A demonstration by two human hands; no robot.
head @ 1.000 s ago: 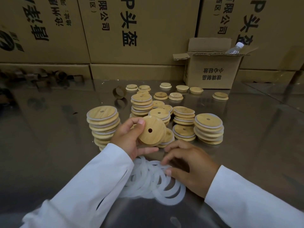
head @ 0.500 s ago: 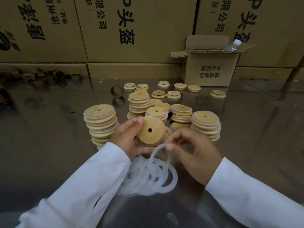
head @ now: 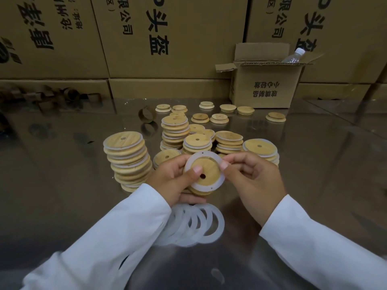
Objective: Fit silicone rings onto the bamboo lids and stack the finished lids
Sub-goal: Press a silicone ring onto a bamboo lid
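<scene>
My left hand (head: 173, 181) grips a round bamboo lid (head: 207, 171) with a small centre hole, its thumb lying on the lid's face. A white silicone ring (head: 209, 187) sits around that lid. My right hand (head: 254, 181) pinches the ring's right edge between thumb and fingers. Just below my hands, a loose pile of silicone rings (head: 196, 225) lies on the shiny table. A tall stack of ringed lids (head: 127, 160) stands to the left of my hands. Several shorter lid stacks (head: 196, 144) stand behind them.
Single bamboo lids (head: 218, 118) lie scattered further back on the reflective table (head: 62, 195). An open small carton (head: 263, 84) with a plastic bottle (head: 293, 56) in it stands at the back right. Large cartons (head: 163, 38) wall off the rear. A cardboard ring (head: 146, 115) lies at mid-left.
My right hand lifted one silicone ring from the pile and brought it onto the lid held by my left hand. The lid now faces me with the ring around it.
</scene>
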